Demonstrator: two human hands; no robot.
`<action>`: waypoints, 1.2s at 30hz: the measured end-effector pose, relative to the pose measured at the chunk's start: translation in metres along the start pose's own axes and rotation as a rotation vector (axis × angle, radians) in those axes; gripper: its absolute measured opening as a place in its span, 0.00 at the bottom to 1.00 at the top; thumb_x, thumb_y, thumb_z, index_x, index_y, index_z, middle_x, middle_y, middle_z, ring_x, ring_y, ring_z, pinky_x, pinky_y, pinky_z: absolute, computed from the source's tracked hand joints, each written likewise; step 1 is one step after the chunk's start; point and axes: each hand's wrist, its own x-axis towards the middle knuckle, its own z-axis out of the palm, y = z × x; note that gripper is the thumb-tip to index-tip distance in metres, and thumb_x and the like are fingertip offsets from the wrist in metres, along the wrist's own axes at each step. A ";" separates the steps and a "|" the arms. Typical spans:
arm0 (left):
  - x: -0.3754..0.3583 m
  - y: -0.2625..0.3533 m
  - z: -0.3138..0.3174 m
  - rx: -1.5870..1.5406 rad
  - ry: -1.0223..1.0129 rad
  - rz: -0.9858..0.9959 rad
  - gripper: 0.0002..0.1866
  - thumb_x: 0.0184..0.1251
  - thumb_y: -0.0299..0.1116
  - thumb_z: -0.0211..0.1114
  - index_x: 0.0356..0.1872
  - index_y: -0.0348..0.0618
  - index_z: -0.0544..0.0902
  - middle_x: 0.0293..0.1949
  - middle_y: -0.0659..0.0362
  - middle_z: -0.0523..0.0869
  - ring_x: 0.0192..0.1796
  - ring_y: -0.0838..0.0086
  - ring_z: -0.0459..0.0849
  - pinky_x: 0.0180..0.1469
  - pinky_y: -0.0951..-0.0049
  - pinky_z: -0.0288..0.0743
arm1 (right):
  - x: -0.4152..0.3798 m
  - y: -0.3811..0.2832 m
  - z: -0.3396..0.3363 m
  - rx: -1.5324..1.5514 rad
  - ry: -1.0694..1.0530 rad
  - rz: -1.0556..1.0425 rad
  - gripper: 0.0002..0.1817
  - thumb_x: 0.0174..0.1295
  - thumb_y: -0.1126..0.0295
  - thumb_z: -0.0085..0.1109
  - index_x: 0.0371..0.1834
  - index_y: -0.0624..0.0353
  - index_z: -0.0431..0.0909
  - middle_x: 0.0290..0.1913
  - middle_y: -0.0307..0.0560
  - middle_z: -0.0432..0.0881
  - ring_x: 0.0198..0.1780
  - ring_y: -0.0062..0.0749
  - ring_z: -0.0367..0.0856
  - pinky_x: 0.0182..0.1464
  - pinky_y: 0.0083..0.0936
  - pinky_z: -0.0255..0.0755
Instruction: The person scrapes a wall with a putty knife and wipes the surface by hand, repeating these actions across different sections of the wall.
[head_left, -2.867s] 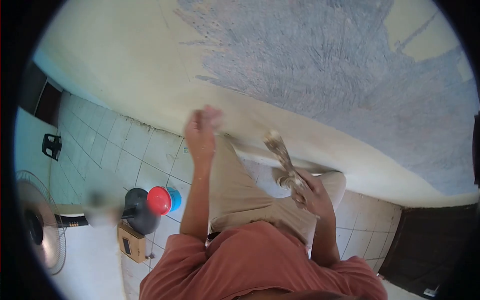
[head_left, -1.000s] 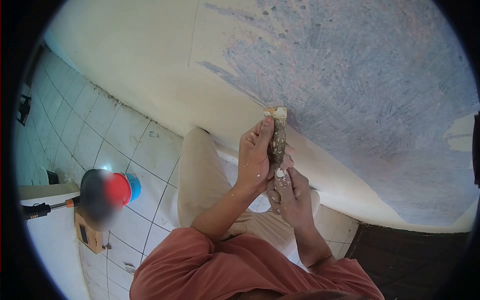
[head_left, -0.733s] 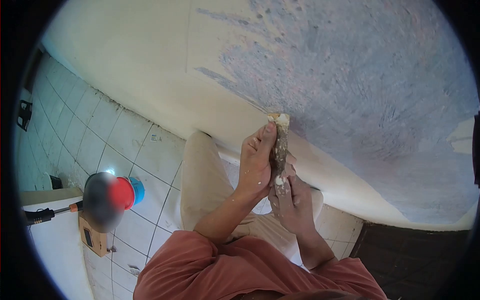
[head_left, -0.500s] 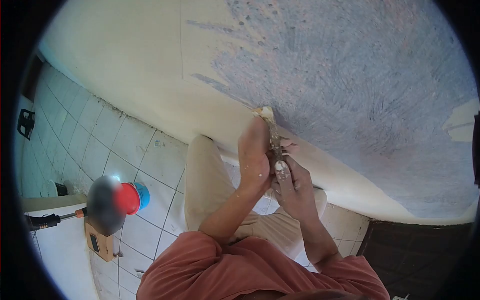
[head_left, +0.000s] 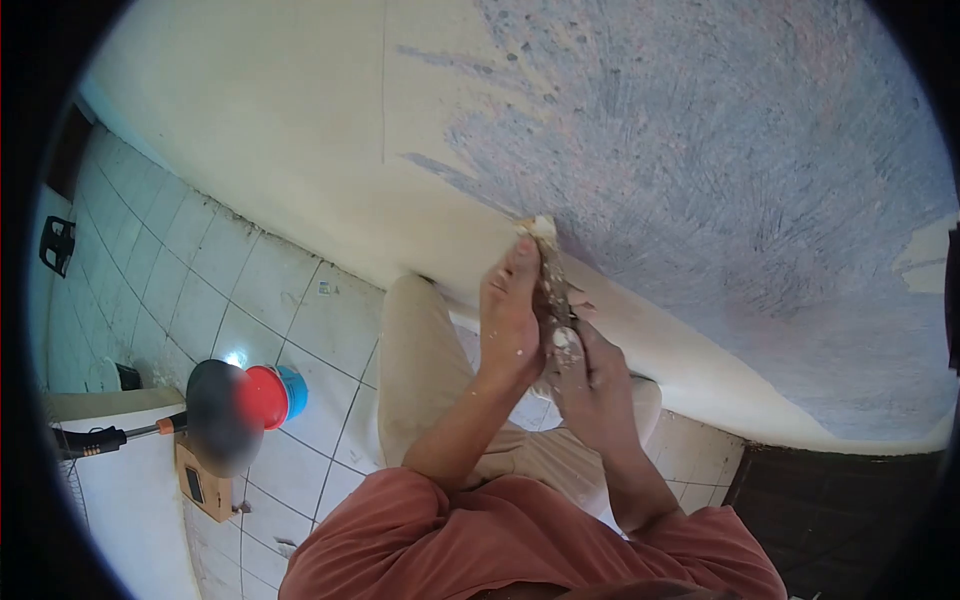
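Note:
Both of my hands are on a narrow scraper [head_left: 556,280] spattered with pale flecks, its far end lying against the wall at the border of a grey-blue patch [head_left: 680,150]. My left hand [head_left: 512,315] is closed on its left side, thumb pointing up near the pale-crusted tip. Lower down, my right hand [head_left: 592,375] wraps the handle, with the thumb along it and white residue on the thumbnail. The exact shape of the blade is hard to make out. Cream paint [head_left: 290,110] covers the wall beside the rough patch.
On the tiled floor [head_left: 330,400] at left stand a red and blue bucket [head_left: 292,392] and a cardboard box [head_left: 205,490]. A blurred dark round object [head_left: 222,415] partly hides them. A black chair [head_left: 58,246] is at far left, a dark brown panel [head_left: 830,510] at lower right.
The view has shifted slightly, moving the scene rightward. My left hand, blurred before, now shows its thumb and curled fingers clearly against the scraper. Both hands keep their hold.

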 end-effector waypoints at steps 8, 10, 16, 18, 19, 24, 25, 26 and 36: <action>-0.001 0.009 0.006 0.034 0.092 -0.053 0.18 0.73 0.46 0.49 0.30 0.43 0.76 0.17 0.60 0.78 0.18 0.76 0.78 0.22 0.77 0.75 | 0.010 -0.015 0.017 -0.056 0.032 -0.047 0.12 0.70 0.67 0.41 0.35 0.64 0.71 0.18 0.37 0.68 0.19 0.16 0.63 0.21 0.20 0.58; -0.002 0.014 0.000 0.037 0.063 -0.080 0.18 0.72 0.46 0.49 0.30 0.42 0.76 0.17 0.59 0.78 0.17 0.75 0.78 0.22 0.78 0.75 | 0.001 -0.013 0.017 -0.054 0.055 -0.090 0.12 0.70 0.67 0.41 0.34 0.64 0.71 0.18 0.37 0.68 0.18 0.16 0.63 0.20 0.21 0.58; 0.003 0.017 -0.002 0.062 0.044 -0.021 0.19 0.72 0.46 0.49 0.29 0.42 0.76 0.16 0.59 0.78 0.16 0.75 0.78 0.21 0.78 0.74 | 0.009 -0.007 0.023 -0.032 0.045 -0.071 0.12 0.70 0.67 0.41 0.34 0.64 0.70 0.19 0.36 0.67 0.19 0.15 0.62 0.21 0.19 0.58; -0.003 0.016 0.002 0.083 0.063 -0.075 0.18 0.72 0.46 0.51 0.29 0.43 0.74 0.17 0.59 0.79 0.18 0.75 0.80 0.21 0.76 0.77 | 0.006 -0.008 0.024 0.022 0.028 -0.051 0.12 0.70 0.67 0.41 0.33 0.64 0.69 0.19 0.36 0.67 0.19 0.15 0.61 0.21 0.18 0.58; -0.004 0.020 0.004 0.097 0.067 -0.096 0.17 0.71 0.45 0.51 0.28 0.43 0.74 0.17 0.58 0.79 0.19 0.74 0.81 0.21 0.75 0.78 | 0.002 -0.010 0.021 0.091 0.024 -0.013 0.12 0.70 0.67 0.42 0.33 0.64 0.69 0.19 0.36 0.67 0.19 0.14 0.61 0.21 0.18 0.57; 0.000 0.012 -0.004 0.043 0.052 -0.061 0.17 0.71 0.46 0.52 0.28 0.44 0.73 0.17 0.59 0.79 0.18 0.75 0.80 0.21 0.76 0.77 | 0.010 -0.019 0.026 0.032 0.024 -0.019 0.11 0.69 0.67 0.43 0.41 0.66 0.68 0.20 0.43 0.68 0.20 0.25 0.64 0.23 0.23 0.60; -0.002 0.014 -0.004 0.061 0.054 -0.089 0.17 0.71 0.46 0.52 0.27 0.44 0.73 0.17 0.59 0.79 0.17 0.76 0.80 0.21 0.77 0.77 | 0.002 -0.017 0.022 0.043 0.022 0.015 0.14 0.69 0.68 0.43 0.49 0.67 0.67 0.21 0.51 0.71 0.20 0.35 0.68 0.25 0.29 0.63; 0.000 0.018 -0.003 0.076 0.051 -0.110 0.18 0.71 0.46 0.52 0.27 0.44 0.73 0.18 0.59 0.79 0.17 0.76 0.79 0.21 0.77 0.77 | 0.002 -0.017 0.021 0.052 0.019 0.040 0.19 0.68 0.68 0.43 0.58 0.68 0.67 0.22 0.59 0.73 0.21 0.45 0.72 0.27 0.35 0.65; 0.005 0.015 0.000 0.036 0.033 -0.028 0.17 0.71 0.47 0.53 0.26 0.45 0.72 0.17 0.59 0.78 0.18 0.75 0.80 0.21 0.77 0.76 | 0.012 -0.020 0.017 0.005 0.003 0.007 0.19 0.67 0.69 0.44 0.57 0.70 0.68 0.27 0.63 0.76 0.25 0.47 0.77 0.32 0.33 0.70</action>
